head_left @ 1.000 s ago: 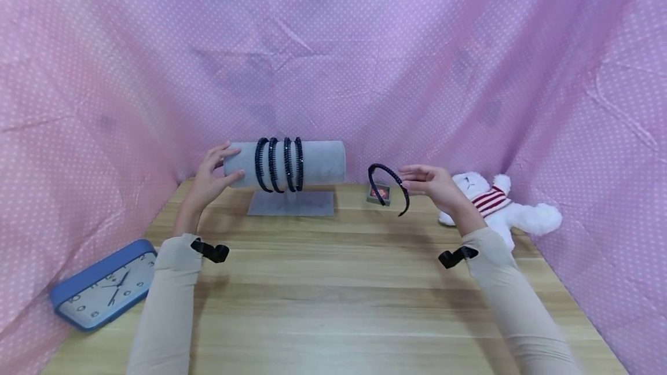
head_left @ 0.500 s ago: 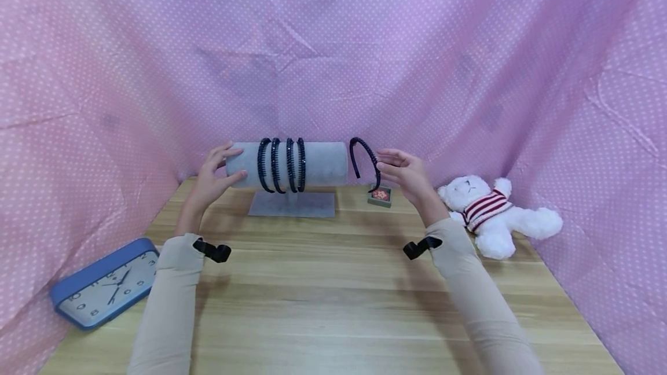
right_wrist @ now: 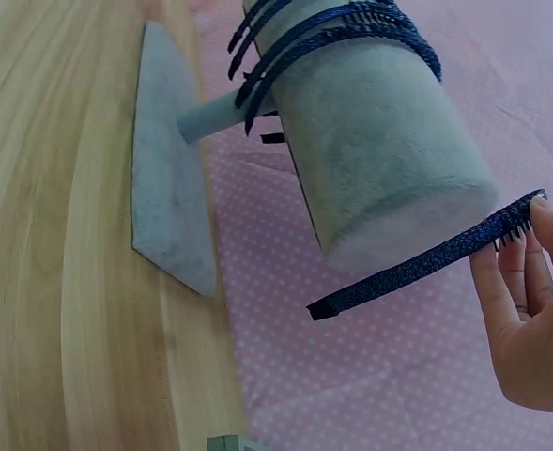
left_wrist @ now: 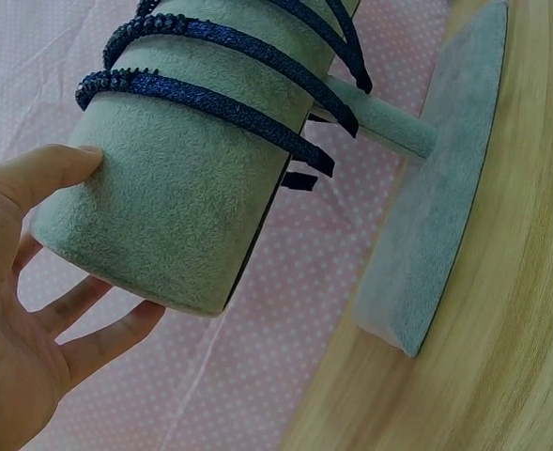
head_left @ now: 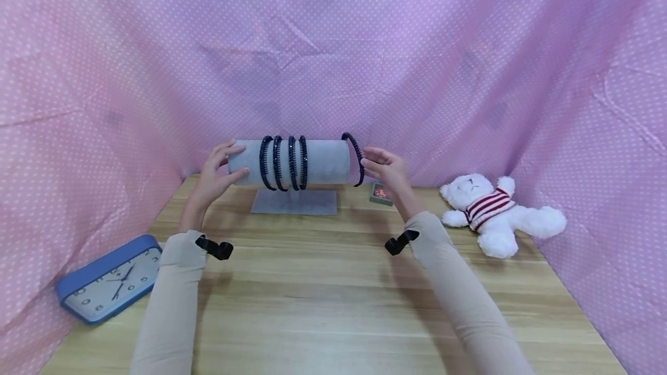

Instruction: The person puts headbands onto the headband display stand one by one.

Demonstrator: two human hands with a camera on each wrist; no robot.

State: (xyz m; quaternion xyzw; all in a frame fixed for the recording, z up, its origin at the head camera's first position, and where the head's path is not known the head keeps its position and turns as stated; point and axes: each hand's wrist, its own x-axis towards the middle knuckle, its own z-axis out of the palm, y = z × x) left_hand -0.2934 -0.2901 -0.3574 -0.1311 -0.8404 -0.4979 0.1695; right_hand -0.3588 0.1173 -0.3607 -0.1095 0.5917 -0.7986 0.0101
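Note:
A grey, velvety cylinder stand [head_left: 328,161] lies horizontally on a short post over its flat base [head_left: 318,204]. Several dark, beaded headbands [head_left: 291,161] with comb teeth hang round its middle. My left hand [head_left: 211,175] holds the cylinder's left end, thumb on one side and fingers on the other, as the left wrist view shows. Between thumb and fingers, my right hand [head_left: 391,172] pinches another dark blue headband [right_wrist: 398,277]. That headband is just off the cylinder's right end, and its lower tip points free in the right wrist view.
On the wooden table [head_left: 312,288], a small green-grey box [head_left: 381,194] sits behind my right wrist. A white plush bear [head_left: 490,213] in a striped top lies at the right. A blue clock [head_left: 109,282] leans at the left. Pink dotted cloth [head_left: 333,45] surrounds the table.
My right hand has moved left and slightly up with the headband, from over the small box to the cylinder's right end. My left hand has kept its hold.

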